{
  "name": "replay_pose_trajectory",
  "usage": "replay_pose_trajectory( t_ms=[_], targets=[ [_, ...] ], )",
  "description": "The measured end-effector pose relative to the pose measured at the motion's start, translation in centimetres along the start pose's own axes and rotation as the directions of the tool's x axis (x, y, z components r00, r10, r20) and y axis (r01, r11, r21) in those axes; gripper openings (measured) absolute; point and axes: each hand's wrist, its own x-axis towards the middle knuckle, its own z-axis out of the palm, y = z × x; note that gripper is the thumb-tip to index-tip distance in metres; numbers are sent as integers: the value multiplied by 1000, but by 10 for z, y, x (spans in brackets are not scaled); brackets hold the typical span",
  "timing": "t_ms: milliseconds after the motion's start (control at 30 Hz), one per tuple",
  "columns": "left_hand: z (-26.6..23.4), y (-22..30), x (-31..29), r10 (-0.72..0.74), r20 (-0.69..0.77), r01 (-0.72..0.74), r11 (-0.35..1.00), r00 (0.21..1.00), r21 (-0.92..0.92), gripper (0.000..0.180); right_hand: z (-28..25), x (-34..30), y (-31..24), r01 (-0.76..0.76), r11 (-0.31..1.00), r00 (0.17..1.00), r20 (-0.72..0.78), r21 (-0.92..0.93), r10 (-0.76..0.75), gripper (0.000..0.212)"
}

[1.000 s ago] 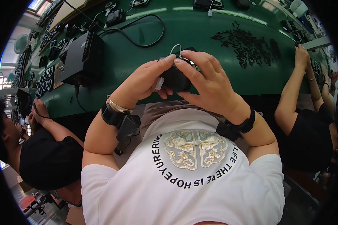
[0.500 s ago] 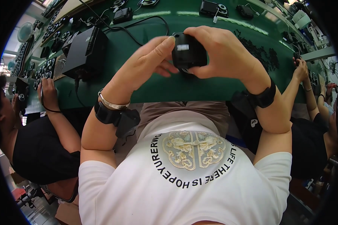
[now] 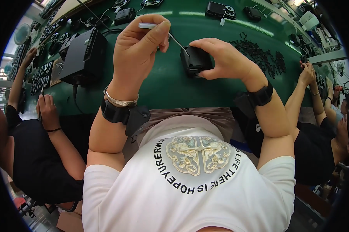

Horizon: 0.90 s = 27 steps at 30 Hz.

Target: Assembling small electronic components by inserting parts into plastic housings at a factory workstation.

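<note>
My right hand [image 3: 230, 58] grips a small black box-shaped casing [image 3: 199, 63] by its right side, thumb near and fingers on the far edge. Recesses show in the casing's upper face. My left hand [image 3: 135, 50], raised to the left of it, pinches a slim metal tool [image 3: 177, 41] with a whitish end piece [image 3: 146, 26]. The thin shaft slants down to the right, and its tip meets the casing's upper face near a recess. The tool's exact kind cannot be made out.
A pile of small black parts [image 3: 259, 56] lies right of my right hand on the green table [image 3: 159, 91]. Left stands a black vented box [image 3: 83, 58] with cables. Small black speaker units [image 3: 221, 10] lie along the back. Co-workers' arms reach in at left and right.
My left hand has left the casing and risen to the left, now holding the slim tool against it. The casing has turned and lowered in my right hand; its white label no longer shows.
</note>
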Motion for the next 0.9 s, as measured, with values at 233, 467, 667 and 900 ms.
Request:
replay_pose_trajectory(
  t_ms=[233,467,667,900],
  targets=[
    [-4,-51,-15,-399,48,310,777,916,548,21,18,-7,2,-71,976,997,38,206,64,71],
    [-12,-56,-12,-406,13,311,721,914,619,39,21,-11,9,-54,986,999,17,158,52,73],
    [-10,-72,-39,-98,243,-195,351,965,916,92,19,-16,13,-51,979,999,-8,196,53,74],
    [7,-85,-37,-155,187,-144,252,970,957,109,12,-18,18,-5,978,999,44,209,-4,74]
  ],
)
